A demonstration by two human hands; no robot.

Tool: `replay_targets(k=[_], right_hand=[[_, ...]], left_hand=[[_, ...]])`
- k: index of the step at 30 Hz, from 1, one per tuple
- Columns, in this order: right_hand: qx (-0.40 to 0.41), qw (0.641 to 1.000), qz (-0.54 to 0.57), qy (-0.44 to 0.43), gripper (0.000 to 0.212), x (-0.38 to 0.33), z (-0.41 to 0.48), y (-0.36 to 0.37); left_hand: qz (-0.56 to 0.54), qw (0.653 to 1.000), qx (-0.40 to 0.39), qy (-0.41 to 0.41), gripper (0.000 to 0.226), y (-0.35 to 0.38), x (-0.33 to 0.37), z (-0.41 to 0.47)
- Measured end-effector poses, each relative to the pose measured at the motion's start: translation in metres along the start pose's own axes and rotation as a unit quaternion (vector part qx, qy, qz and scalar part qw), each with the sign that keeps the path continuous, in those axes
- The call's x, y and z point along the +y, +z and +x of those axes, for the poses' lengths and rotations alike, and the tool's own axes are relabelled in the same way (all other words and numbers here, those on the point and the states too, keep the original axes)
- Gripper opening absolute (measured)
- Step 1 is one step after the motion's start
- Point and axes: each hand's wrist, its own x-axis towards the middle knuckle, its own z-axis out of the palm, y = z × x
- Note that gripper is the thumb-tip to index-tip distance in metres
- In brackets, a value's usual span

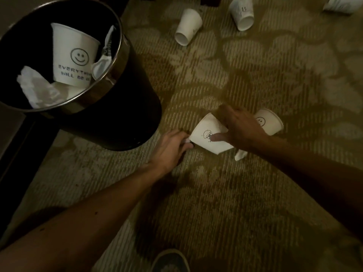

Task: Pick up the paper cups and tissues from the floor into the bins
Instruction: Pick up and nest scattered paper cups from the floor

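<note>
A white paper cup [204, 141] with a small drawing lies on its side on the patterned carpet. My right hand [240, 128] grips it, thumb on its side. Just left of the cup, my left hand [170, 149] pinches a small white tissue [186, 141]. Behind my right hand lies a second cup [270, 122] with a smiley face, and a white tissue scrap [240, 155] shows under my right wrist. The black bin [125, 107] at the upper left holds a smiley cup [73, 55] and crumpled tissues [37, 89].
Three more white cups lie at the far side of the carpet: one [187, 26], one [241, 13] and one at the top right corner [337, 3]. A dark furniture edge [17, 152] runs along the left. My shoe [170, 261] shows at the bottom.
</note>
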Motion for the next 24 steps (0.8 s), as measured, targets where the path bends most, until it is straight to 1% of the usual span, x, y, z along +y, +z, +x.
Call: replay_targets(k=[2, 6, 8, 9, 11, 12, 13, 16, 18, 20, 22, 24], right_hand=[[-0.011, 1.000, 0.009, 0.003, 0.080, 0.000, 0.004, 0.004], [-0.023, 0.999, 0.023, 0.005, 0.094, -0.004, 0.009, 0.013], [-0.025, 0.998, 0.056, 0.008, 0.094, -0.008, 0.011, 0.014], [-0.032, 0.996, 0.086, 0.007, 0.089, -0.009, 0.011, 0.012], [-0.049, 0.988, 0.148, 0.019, 0.067, -0.011, 0.010, 0.003], [-0.050, 0.982, 0.177, 0.030, 0.055, -0.009, 0.008, -0.003], [-0.040, 0.978, 0.202, 0.041, 0.048, -0.007, 0.006, -0.012], [0.029, 0.963, 0.255, 0.081, 0.045, 0.007, -0.003, -0.040], [0.071, 0.951, 0.277, 0.117, 0.047, 0.023, -0.013, -0.052], [0.089, 0.940, 0.292, 0.153, 0.051, 0.038, -0.024, -0.056], [0.084, 0.933, 0.298, 0.182, 0.053, 0.052, -0.036, -0.053], [0.068, 0.924, 0.313, 0.208, 0.050, 0.062, -0.045, -0.048]], left_hand=[[-0.010, 1.000, 0.004, 0.009, 0.018, -0.002, -0.002, -0.004], [-0.015, 1.000, -0.006, 0.009, 0.022, -0.005, -0.006, -0.013], [-0.033, 0.999, 0.007, -0.004, 0.023, -0.008, -0.006, -0.016], [-0.037, 0.999, 0.018, -0.012, 0.025, -0.009, -0.005, -0.018], [-0.044, 0.997, 0.045, -0.036, 0.031, -0.012, -0.003, -0.020], [-0.053, 0.996, 0.061, -0.049, 0.036, -0.013, -0.001, -0.021], [-0.066, 0.993, 0.075, -0.061, 0.039, -0.013, 0.000, -0.021], [-0.108, 0.985, 0.092, -0.097, 0.044, -0.010, 0.007, -0.019], [-0.140, 0.980, 0.087, -0.108, 0.040, -0.005, 0.014, -0.015], [-0.179, 0.975, 0.062, -0.115, 0.031, 0.002, 0.025, -0.009], [-0.225, 0.967, 0.038, -0.116, 0.016, 0.009, 0.039, -0.005], [-0.256, 0.960, 0.020, -0.109, 0.010, 0.015, 0.053, -0.001]])
